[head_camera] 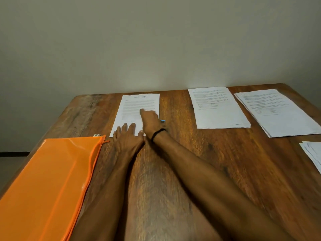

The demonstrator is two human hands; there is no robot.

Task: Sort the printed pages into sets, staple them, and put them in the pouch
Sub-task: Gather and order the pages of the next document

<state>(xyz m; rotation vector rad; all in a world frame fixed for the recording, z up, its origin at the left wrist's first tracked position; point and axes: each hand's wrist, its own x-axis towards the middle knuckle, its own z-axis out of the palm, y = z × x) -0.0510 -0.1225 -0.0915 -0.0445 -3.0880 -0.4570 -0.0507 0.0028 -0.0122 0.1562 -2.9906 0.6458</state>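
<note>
A set of printed pages [139,102] lies on the wooden table [199,162] at the back, left of centre. My left hand [127,136] rests flat on its near edge with the fingers straight. My right hand [151,121] sits on the set's lower right part, fingers curled round a small blue stapler [162,121] that is mostly hidden under the hand. One finger sticks out over the text. An orange zip pouch [48,180] lies flat at the near left, beside my left forearm.
Two more stacks of pages lie at the back, one in the middle [218,108] and one to the right [278,113]. Another stack [312,153] is cut off by the right edge. A small pale object [97,135] sits at the pouch's far corner. A wall stands behind the table.
</note>
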